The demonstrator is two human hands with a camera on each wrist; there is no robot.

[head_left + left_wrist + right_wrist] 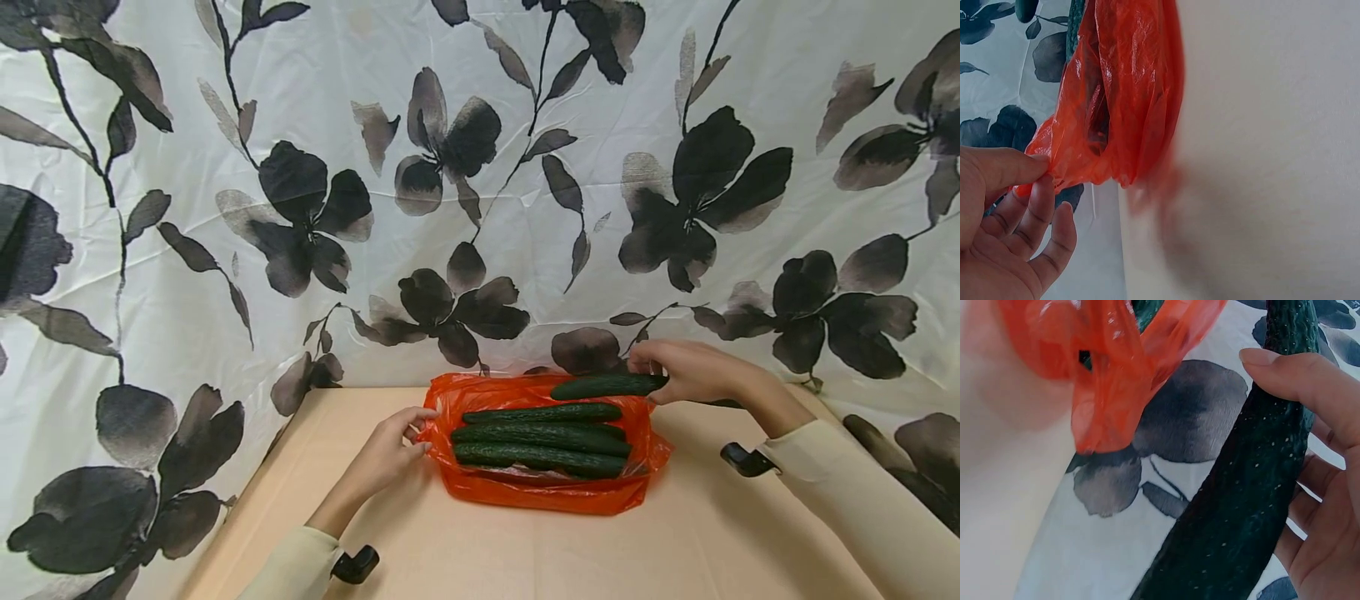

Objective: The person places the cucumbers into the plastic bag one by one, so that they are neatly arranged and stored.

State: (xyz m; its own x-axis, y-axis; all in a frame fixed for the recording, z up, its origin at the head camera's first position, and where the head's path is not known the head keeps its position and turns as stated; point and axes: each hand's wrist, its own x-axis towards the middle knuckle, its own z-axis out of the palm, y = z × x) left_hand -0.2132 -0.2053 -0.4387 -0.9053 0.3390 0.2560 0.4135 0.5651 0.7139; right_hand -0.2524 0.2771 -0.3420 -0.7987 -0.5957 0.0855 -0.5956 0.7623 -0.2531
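My right hand (686, 372) grips a long dark green cucumber (603, 385) above the back right side of an open red plastic bag (540, 498). In the right wrist view, thumb and fingers wrap the bumpy cucumber (1241, 481) from opposite sides. Several more cucumbers (540, 454) lie side by side in the bag, roughly parallel to its front edge. At the bag's left side, my left hand (393, 442) pinches the rim between thumb and fingers. The left wrist view shows that hand (1007, 212) holding the thin crumpled plastic (1138, 75), its other fingers curled loosely.
The bag rests on a light tan tabletop (465, 550). Directly behind the table hangs a white cloth (547, 242) printed with dark flowers. A black wrist device (356, 565) is on the left forearm, another black wrist device (747, 459) on the right.
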